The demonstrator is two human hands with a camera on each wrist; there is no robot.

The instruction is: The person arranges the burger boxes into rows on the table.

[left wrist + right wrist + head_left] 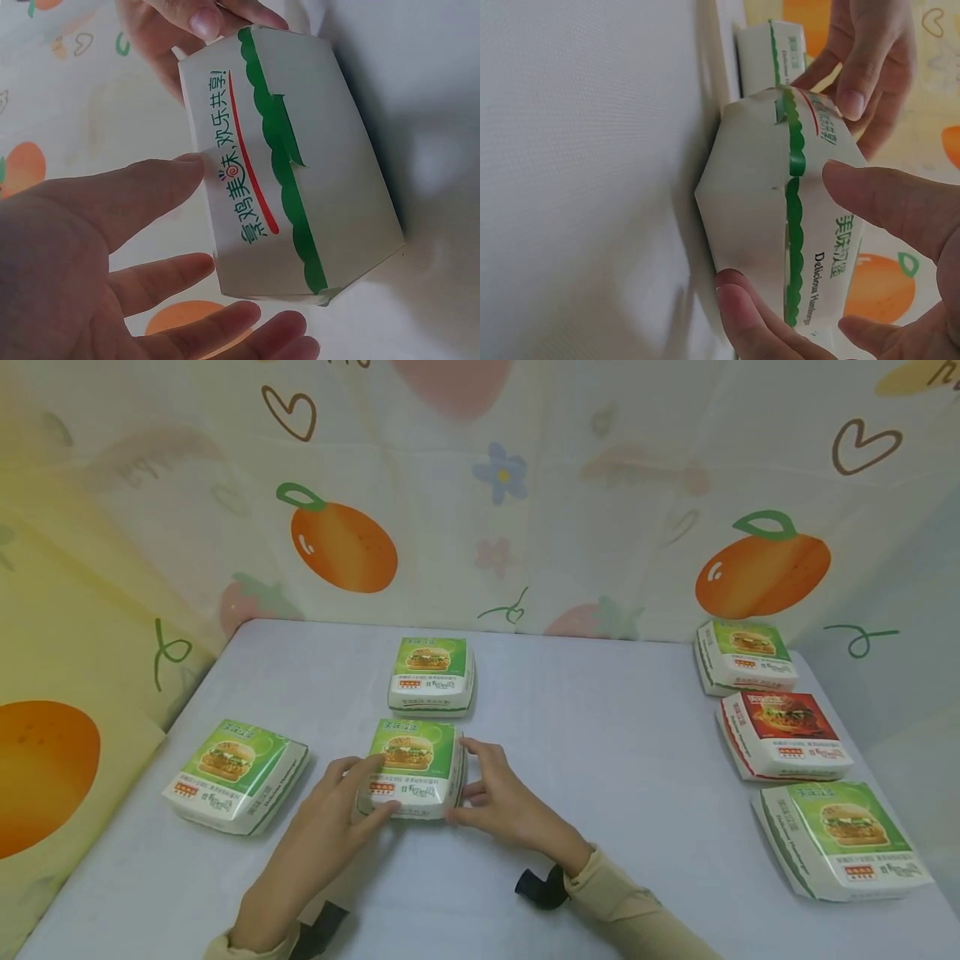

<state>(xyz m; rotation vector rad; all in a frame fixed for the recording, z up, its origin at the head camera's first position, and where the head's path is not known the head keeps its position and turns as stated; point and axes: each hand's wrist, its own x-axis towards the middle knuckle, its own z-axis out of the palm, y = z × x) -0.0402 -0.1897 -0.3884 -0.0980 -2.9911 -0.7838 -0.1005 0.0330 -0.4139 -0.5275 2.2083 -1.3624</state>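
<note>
A green and white hamburger box (412, 768) with a burger picture on its lid sits between both hands, near the middle of the table. My left hand (330, 814) holds its left side, thumb at the near edge and fingers toward the left edge. From the right, my right hand (506, 802) grips the same box, thumb by the near right corner and index finger farther back along that side. The left wrist view shows the thumb (161, 187) at the lid's edge above a scalloped green band. In the right wrist view, fingers (742, 315) reach low on the box's side.
Another green hamburger box (431, 677) stands just behind the held one. A third green box (236, 777) lies to the left. Along the right edge are a green box (746, 656), a red box (783, 735) and a nearer green box (843, 839). A fruit-patterned curtain (540, 552) hangs behind the table.
</note>
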